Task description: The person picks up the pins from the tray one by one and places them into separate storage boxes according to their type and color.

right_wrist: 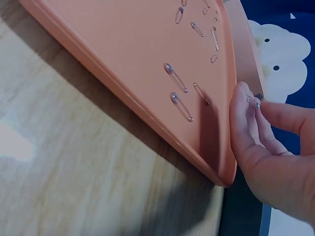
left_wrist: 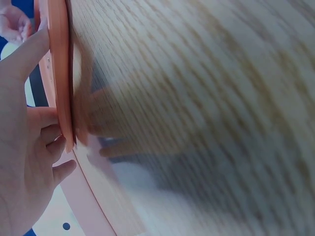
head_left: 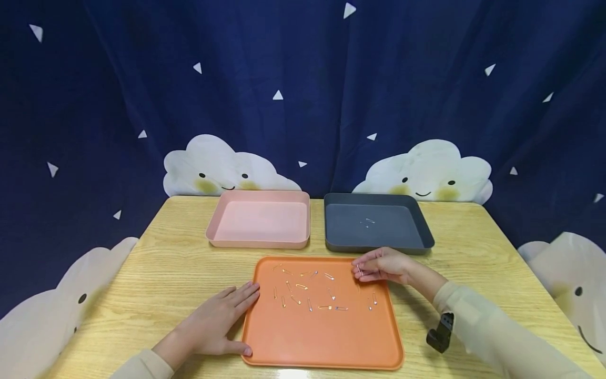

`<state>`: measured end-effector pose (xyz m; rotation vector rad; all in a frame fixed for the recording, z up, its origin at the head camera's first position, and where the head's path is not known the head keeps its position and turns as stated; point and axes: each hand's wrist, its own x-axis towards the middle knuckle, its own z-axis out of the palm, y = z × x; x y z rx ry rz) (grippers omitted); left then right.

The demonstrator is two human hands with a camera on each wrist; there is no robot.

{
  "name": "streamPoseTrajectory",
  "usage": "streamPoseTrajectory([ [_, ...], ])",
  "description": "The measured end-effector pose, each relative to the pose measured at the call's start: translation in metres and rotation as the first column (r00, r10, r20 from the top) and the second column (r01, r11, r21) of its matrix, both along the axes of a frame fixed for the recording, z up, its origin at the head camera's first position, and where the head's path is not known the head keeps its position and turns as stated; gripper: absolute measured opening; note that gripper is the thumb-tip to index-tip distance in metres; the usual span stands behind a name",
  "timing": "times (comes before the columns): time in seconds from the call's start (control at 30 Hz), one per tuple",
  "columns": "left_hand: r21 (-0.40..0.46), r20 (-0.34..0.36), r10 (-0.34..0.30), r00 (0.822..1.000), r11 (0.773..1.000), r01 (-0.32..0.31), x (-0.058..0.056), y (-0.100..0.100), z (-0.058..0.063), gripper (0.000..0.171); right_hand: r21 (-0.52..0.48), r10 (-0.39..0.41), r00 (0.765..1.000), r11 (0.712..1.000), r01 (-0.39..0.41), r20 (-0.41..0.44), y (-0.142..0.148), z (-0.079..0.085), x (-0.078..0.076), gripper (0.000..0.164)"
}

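Observation:
Several gold and silver safety pins lie scattered over the upper half of an orange tray. My right hand is above the tray's far right corner and pinches a silver safety pin between thumb and fingers. Below it, more silver pins lie near the tray's right side. My left hand rests against the tray's left edge, fingers extended and thumb at the near corner. From the left wrist view, that hand touches the rim.
Behind the orange tray stand a pink tray on the left and a dark grey tray on the right. Small silver items, at least one like a safety pin, lie in the grey one. A wooden table bears everything, with a navy curtain behind.

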<state>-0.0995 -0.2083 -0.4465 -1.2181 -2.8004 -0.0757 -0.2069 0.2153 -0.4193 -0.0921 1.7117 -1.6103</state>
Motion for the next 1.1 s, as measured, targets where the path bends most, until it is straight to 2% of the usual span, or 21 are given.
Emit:
streamPoseTrajectory([
  [0.17,0.007,-0.007,-0.004,1.0,1.0,0.004,0.002,-0.002,-0.004,0.103,0.018,0.011,1.0,1.0,-0.012,0.014,-0.003,0.005,-0.005,0.045],
  [0.4,-0.001,0.045,0.015,0.999,1.0,-0.014,0.003,-0.001,-0.006,0.105,0.049,0.013,1.0,0.999,-0.013,0.006,-0.004,0.013,-0.016,0.047],
  [0.7,0.009,-0.027,-0.006,1.0,1.0,0.006,0.001,-0.002,-0.004,0.102,0.058,-0.003,1.0,0.998,0.003,0.004,0.0,0.03,-0.039,0.047],
  [1.1,-0.003,-0.016,-0.015,1.0,1.0,0.015,-0.001,-0.001,0.0,0.102,0.091,-0.075,0.997,0.993,0.074,0.012,0.015,0.044,-0.064,0.04],
])
